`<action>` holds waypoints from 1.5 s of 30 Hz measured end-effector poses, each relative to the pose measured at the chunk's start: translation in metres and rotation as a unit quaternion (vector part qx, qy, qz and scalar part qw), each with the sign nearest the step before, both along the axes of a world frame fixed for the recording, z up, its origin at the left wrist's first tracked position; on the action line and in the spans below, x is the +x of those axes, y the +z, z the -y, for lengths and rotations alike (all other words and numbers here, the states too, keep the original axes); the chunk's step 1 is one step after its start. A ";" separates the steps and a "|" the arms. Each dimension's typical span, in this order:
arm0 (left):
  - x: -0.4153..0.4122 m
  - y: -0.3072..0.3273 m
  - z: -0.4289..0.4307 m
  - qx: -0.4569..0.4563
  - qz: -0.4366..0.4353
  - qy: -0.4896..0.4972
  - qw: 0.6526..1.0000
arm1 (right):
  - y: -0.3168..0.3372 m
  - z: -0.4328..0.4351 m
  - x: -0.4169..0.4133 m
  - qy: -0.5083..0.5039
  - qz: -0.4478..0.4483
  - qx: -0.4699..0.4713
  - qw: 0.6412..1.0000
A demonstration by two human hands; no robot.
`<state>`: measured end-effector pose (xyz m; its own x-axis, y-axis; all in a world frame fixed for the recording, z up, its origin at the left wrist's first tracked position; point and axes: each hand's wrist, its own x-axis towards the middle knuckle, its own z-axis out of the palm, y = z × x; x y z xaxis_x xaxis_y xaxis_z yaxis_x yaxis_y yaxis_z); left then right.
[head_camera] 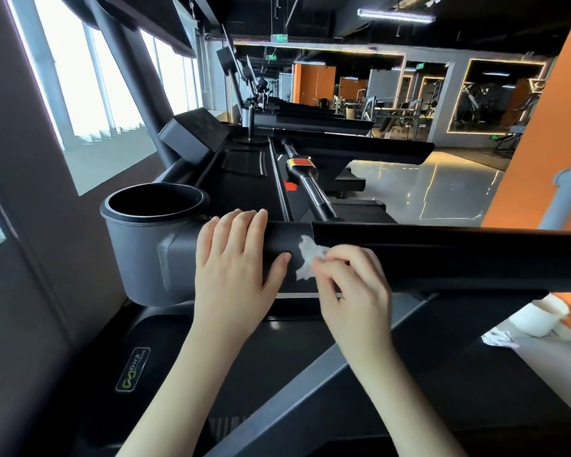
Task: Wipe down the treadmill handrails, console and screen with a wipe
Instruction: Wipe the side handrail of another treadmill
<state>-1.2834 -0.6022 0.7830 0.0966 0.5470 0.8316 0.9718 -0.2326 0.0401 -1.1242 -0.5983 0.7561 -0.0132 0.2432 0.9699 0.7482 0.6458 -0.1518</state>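
Left hand (234,258) lies flat on the handrail (442,255). Fingers are straight and draped over its top edge, thumb spread along the near face. It grips nothing.

Right hand (350,282) is just beside it, fingers curled, pinching a crumpled white wipe (309,258) and pressing it to the handrail's near face, at the seam where the bar's two sections meet. The wipe sits between the left thumb tip and the right fingertips.

Grey cup holder (152,245) joins the handrail's left end, just left of the left hand, with pale streaks on its side.

Behind the hands are the black console tray (244,166) and a crossbar (310,189) with a red-and-yellow band.

The tilted dark panel (195,133) past the cup holder is possibly the screen; the angle is too oblique to confirm.

Green logo label (132,369) is on the frame, lower left.

Lower right: white objects (541,315) and a crumpled white scrap (496,338), well apart from the hands.
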 end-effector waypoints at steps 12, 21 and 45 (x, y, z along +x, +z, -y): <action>-0.010 0.003 0.002 -0.004 -0.001 -0.045 0.999 | -0.041 -0.001 -0.006 -0.052 -0.061 0.038 0.996; -0.024 0.000 0.005 0.009 -0.005 -0.044 0.999 | -0.052 0.001 -0.035 -0.062 -0.113 0.009 0.992; -0.054 -0.007 0.005 0.040 -0.060 -0.090 0.993 | 0.022 -0.004 -0.052 -0.137 -0.119 0.020 0.983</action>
<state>-1.3378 -0.6068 0.7762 0.2868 0.4446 0.8486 0.9111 -0.4003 -0.0982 -1.1763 -0.5943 0.7785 0.2764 0.1679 0.9463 0.8410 0.4343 -0.3227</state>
